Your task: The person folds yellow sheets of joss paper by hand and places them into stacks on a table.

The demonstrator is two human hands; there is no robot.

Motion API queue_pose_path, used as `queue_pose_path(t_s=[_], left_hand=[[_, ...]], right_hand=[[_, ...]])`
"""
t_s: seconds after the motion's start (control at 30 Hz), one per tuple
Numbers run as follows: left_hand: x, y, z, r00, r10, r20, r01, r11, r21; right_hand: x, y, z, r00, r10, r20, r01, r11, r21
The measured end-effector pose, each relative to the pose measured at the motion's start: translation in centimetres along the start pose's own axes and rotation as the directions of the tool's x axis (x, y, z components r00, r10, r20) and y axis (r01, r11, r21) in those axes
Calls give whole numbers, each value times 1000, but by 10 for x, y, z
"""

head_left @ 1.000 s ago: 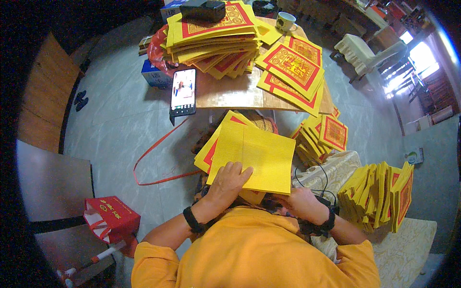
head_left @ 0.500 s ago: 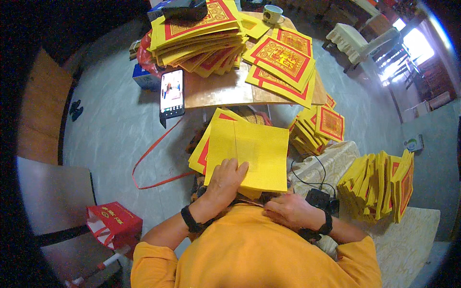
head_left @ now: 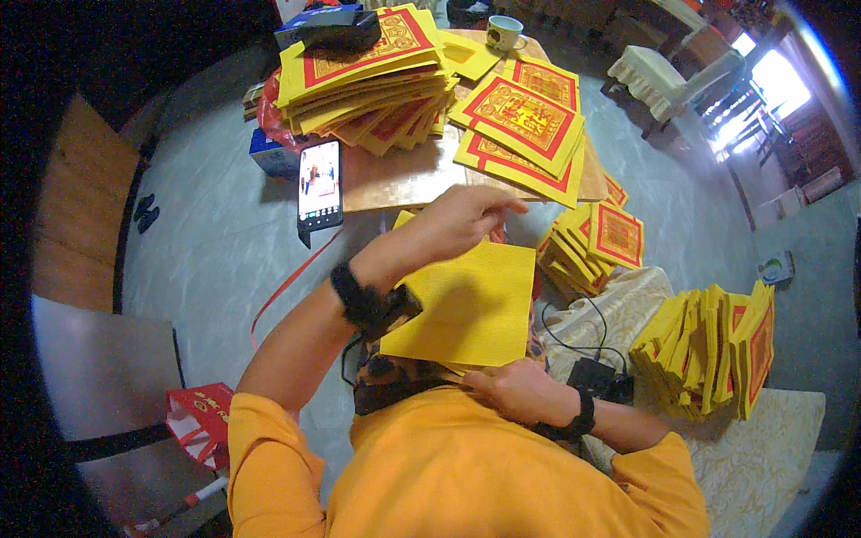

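A sheet of yellow paper (head_left: 475,305) lies across my lap, its plain side up. Over its far edge hovers my left hand (head_left: 457,220), palm down, with one finger stretched to the right and the others loosely bent. Nothing shows in that hand, though its underside is hidden. At the near edge of the sheet my right hand (head_left: 520,392) is closed, its thumb and fingers pinching the paper near my waist. More yellow paper lies beneath, mostly covered by the top sheet and my left forearm.
A wooden table (head_left: 386,175) ahead bears a tall stack of printed yellow-and-red paper (head_left: 368,85), loose printed sheets (head_left: 525,121), a mug (head_left: 505,34) and a lit phone (head_left: 320,184). Folded bundles (head_left: 708,354) stand at right beside a black adapter (head_left: 592,377). A red bag (head_left: 202,417) sits left.
My left hand has lifted off the middle of the sheet and moved forward to its far edge. My right hand has shifted slightly left along the near edge.
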State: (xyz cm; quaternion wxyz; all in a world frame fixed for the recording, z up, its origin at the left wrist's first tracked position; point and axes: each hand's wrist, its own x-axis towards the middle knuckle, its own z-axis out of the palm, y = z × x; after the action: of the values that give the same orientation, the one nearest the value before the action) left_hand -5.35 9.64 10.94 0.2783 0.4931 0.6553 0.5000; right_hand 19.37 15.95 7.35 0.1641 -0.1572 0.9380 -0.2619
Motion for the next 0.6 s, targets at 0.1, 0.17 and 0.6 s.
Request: queue_pose_path(t_s=[0.1, 0.17, 0.6], left_hand=[[34, -3, 1, 1000, 2, 24, -3, 999, 54], [51, -10, 6, 994, 103, 26, -106, 984, 141], [21, -15, -24, 996, -85, -11, 69, 720, 690]], right_hand=[[2, 2, 4, 998, -56, -29, 56, 998, -7], [5, 10, 15, 992, -109, -62, 107, 994, -36], [14, 13, 15, 993, -120, 8, 121, 992, -32]])
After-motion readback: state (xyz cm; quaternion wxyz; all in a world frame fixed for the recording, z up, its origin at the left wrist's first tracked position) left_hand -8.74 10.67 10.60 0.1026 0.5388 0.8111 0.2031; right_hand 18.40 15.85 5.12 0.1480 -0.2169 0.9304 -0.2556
